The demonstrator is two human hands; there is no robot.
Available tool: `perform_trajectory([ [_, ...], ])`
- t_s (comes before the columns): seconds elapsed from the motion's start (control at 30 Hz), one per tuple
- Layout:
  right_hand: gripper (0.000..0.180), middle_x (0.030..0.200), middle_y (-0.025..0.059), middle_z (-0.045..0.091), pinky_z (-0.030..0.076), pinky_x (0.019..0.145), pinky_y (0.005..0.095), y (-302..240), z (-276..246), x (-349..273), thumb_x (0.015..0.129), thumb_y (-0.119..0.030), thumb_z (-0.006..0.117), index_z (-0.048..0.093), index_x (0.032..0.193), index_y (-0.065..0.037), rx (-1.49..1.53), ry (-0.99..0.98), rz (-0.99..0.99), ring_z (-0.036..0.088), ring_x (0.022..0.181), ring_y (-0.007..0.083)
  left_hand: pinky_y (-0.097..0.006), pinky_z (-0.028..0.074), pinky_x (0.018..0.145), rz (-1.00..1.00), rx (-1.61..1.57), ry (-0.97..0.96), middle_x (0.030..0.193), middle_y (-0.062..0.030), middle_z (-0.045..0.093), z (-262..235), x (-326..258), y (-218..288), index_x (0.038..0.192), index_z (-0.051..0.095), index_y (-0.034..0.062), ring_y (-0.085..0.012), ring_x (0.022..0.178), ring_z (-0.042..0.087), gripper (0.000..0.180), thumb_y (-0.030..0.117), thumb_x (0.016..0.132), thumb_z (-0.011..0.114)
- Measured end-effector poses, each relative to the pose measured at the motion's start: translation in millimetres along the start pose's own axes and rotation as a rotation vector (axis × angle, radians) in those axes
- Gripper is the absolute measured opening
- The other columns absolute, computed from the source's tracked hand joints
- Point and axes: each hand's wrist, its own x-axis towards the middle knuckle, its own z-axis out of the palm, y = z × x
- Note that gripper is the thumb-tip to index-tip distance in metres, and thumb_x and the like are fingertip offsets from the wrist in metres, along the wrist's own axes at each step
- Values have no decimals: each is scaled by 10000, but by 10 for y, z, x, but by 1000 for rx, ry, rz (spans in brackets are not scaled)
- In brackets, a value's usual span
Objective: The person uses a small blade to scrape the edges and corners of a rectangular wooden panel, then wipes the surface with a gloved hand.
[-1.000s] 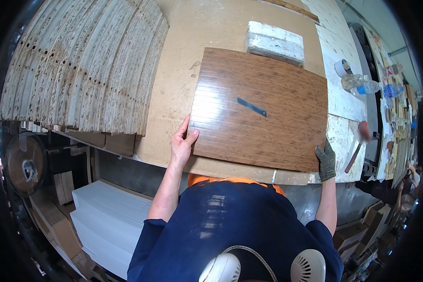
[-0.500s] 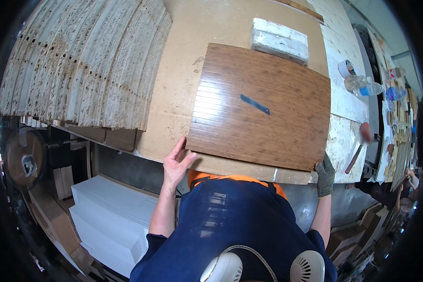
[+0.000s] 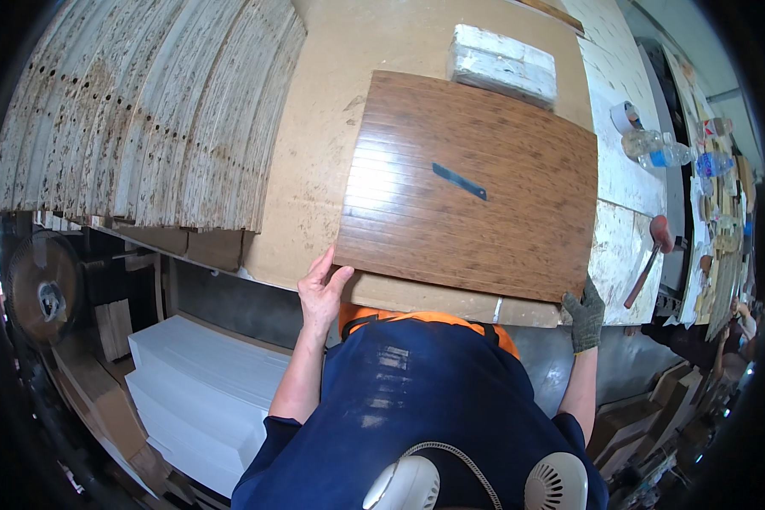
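Note:
A brown wood-grain board (image 3: 476,229), or a neat stack of such boards, lies flat on the cardboard-topped table. A dark, narrow blade-like strip (image 3: 459,181) rests near its middle. My bare left hand (image 3: 321,293) is at the near left corner, thumb spread from the fingers, touching the edges without visibly gripping. At the near right corner is my right hand (image 3: 584,316) in a grey glove, its thumb at the front edge and its fingers along the side, spread apart. The undersides of the fingers are hidden.
Tall stacked pale slats (image 3: 144,119) stand at the left. A white wrapped block (image 3: 503,66) sits behind the board. Rightward are a tape roll (image 3: 626,117), plastic bottles (image 3: 667,153) and a red-headed mallet (image 3: 660,236). A fan (image 3: 47,285) and white panels (image 3: 204,391) are below left.
The view has shifted slightly, so the table appears higher. My right thumb has slid a little left along the board's front edge. The board and strip stay in place.

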Motion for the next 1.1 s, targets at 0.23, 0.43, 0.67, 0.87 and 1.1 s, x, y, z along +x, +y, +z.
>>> perform_trajectory([
  [0.23, 505, 1196, 167, 575, 427, 957, 363, -616, 391, -61, 751, -48, 707, 543, 1227, -6, -640, 453, -574, 556, 1082, 289, -290, 420, 965, -67, -33, 163, 1191, -167, 596, 164, 19, 182, 1160, 595, -60, -189, 1103, 555, 331, 80, 866, 647],
  [0.43, 406, 1148, 177, 579, 434, 920, 427, -1304, 1365, 265, 764, -182, 702, 595, 1121, -20, -844, 92, -933, 542, 1066, 345, -284, 428, 946, -88, -233, 260, 1149, -190, 619, 237, 44, 202, 1081, 639, -63, -196, 1074, 574, 261, 91, 870, 640],
  [0.67, 388, 1078, 174, 603, 438, 897, 425, -1653, 1929, 779, 801, -266, 673, 628, 1130, -67, -986, -27, -928, 537, 1027, 340, -287, 457, 899, 38, -172, 302, 1076, -187, 652, 277, 71, 98, 1012, 672, -51, -204, 1018, 603, 215, 84, 846, 655],
  [0.87, 278, 976, 111, 622, 481, 759, 411, -1766, 1967, 852, 821, -217, 628, 626, 1063, -81, -1240, -114, -1175, 576, 907, 297, -304, 480, 862, 124, -56, 377, 996, -151, 684, 295, 72, 86, 959, 693, -29, -216, 967, 627, 174, 86, 832, 661],
  [1.1, 167, 806, 118, 616, 483, 641, 438, -1882, 2058, 945, 843, -215, 569, 603, 950, -92, -1285, -30, -1231, 599, 734, 317, -309, 484, 853, 105, -60, 389, 979, -137, 690, 308, 80, 40, 948, 695, -15, -217, 957, 631, 167, 78, 811, 675],
])
